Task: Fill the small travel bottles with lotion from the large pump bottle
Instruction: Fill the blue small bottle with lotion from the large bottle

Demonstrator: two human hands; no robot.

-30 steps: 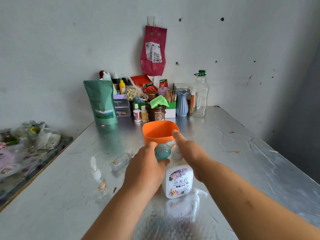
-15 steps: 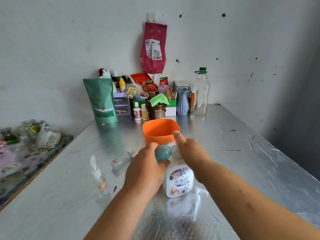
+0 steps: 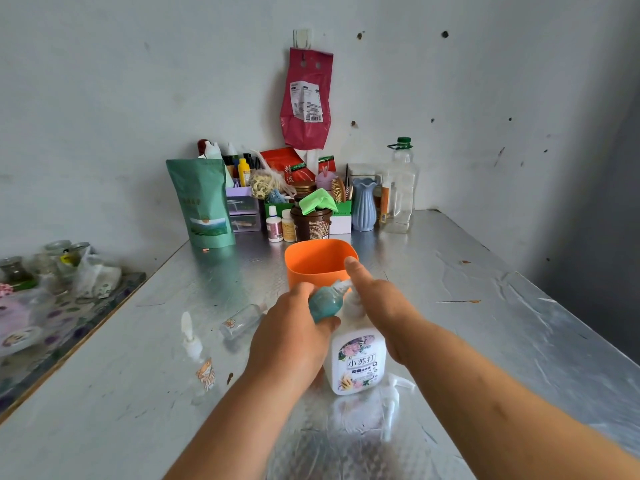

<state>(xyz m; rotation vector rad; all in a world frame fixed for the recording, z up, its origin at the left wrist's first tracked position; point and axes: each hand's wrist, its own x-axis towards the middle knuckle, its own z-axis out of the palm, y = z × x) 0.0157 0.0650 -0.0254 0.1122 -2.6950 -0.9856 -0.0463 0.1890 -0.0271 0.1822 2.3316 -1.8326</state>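
A white pump bottle with a floral label stands on the silver table in front of me. My left hand grips a small teal travel bottle, tilted with its mouth at the pump's nozzle. My right hand rests on the pump head with the forefinger straight. A clear small bottle lies on its side to the left. Another clear small bottle with a white pump top stands nearer the left front.
An orange cup stands just behind the hands. Jars, a green pouch, a blue vase and a clear jug crowd the back wall. A loose white pump lies right of the big bottle. A side table with glassware is at left.
Both hands stay at the pump bottle, the left one holding the teal bottle; only the view has shifted slightly.
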